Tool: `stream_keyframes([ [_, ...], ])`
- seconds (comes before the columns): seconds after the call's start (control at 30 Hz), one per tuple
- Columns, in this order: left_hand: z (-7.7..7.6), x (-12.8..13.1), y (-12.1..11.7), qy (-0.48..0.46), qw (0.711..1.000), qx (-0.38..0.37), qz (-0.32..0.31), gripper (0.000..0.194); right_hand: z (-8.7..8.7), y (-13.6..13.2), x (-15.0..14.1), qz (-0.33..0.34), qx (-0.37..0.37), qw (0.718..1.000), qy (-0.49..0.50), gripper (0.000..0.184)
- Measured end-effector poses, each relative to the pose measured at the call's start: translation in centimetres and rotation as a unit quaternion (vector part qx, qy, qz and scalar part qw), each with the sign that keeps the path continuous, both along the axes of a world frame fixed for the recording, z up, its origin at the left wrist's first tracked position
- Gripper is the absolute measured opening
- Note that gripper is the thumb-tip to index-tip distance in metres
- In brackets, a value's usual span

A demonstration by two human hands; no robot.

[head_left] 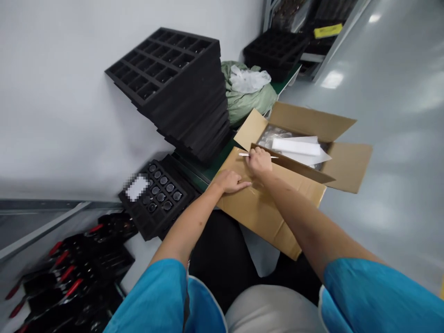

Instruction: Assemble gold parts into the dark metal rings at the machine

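A brown cardboard box [277, 208] lies in front of me, its closed face up, with shiny tape across the far part. My right hand [260, 161] is closed around a slim white pen-shaped tool [243, 154], whose ends show on both sides of the fist. This hand is over the far edge of the box. On the left part of the same face rests my left hand [231, 181], with the thumb stretched toward the right hand and the other fingers partly hidden. Just beyond stands an open carton [312, 121] holding clear plastic and white foam pieces [294, 147].
A tall stack of black compartment trays [187, 92] leans at the back left. Nearer is a black tray [149, 219] of round parts. A green bag [248, 101] with white plastic sits behind. Red-handled black items [65, 273] lie lower left. Grey floor [391, 222] extends right.
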State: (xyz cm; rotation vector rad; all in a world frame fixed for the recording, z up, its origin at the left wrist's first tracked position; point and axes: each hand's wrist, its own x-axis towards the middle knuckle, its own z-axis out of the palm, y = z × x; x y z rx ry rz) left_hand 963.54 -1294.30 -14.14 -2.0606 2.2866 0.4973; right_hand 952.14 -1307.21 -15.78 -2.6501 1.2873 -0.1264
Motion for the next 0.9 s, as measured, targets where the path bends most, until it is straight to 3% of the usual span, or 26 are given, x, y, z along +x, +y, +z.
stream_keyframes([
  [0.2, 0.2, -0.1, 0.7, 0.036, 0.997, -0.072, 0.001, 0.072, -0.1, -0.2, -1.1, 0.002, -0.02, 0.999, 0.029, 0.036],
  [0.37, -0.6, 0.6, 1.9, 0.061, 0.983, -0.172, -0.03, 0.066, -0.3, -0.3, -1.0, 0.004, -0.04, 0.998, 0.041, 0.035],
  [0.47, -0.8, 0.4, 1.9, 0.073, 0.978, -0.192, -0.03, 0.062, -0.6, -0.5, -1.1, 0.008, -0.04, 0.998, 0.043, 0.034],
  [0.53, -0.6, -0.5, 1.8, 0.071, 0.982, -0.175, -0.01, 0.058, -0.7, -0.8, -1.2, 0.009, -0.045, 0.998, 0.038, 0.033],
  [0.73, 0.2, -5.0, 1.3, 0.078, 0.978, -0.139, 0.137, 0.04, -1.8, -1.5, -1.2, -0.01, -0.068, 0.997, 0.021, 0.025],
  [0.83, 0.3, -5.9, 1.2, 0.1, 0.974, -0.127, 0.162, 0.042, -2.4, -1.7, -1.7, -0.025, -0.067, 0.997, -0.022, 0.014],
  [0.9, 0.3, -6.0, 1.2, 0.11, 0.972, -0.126, 0.163, 0.044, -2.2, -1.9, -2.1, -0.039, -0.062, 0.995, -0.062, 0.017],
])
